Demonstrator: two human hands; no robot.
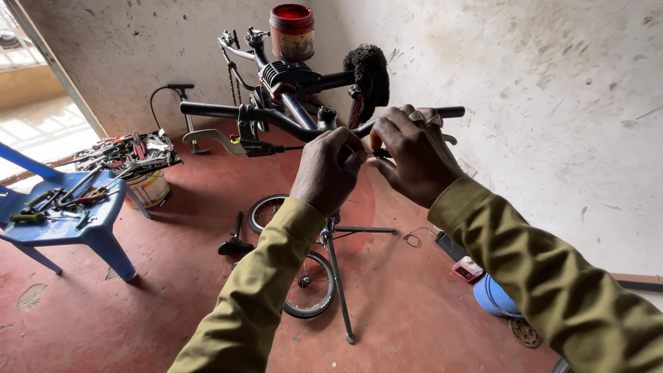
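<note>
We see one bicycle on a repair stand at centre, its black handlebar running left to right. Our two hands meet at its right half: the left hand is clenched on the bar, the right hand pinches a small black fitting. One blue chair stands left.

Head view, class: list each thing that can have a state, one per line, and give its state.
Left hand: closed on the handlebar.
Right hand: pinching a small part at the bar.
Bicycle: raised on a stand.
Red tub: open, upright.
Blue chair: upright, holding tools.
</note>
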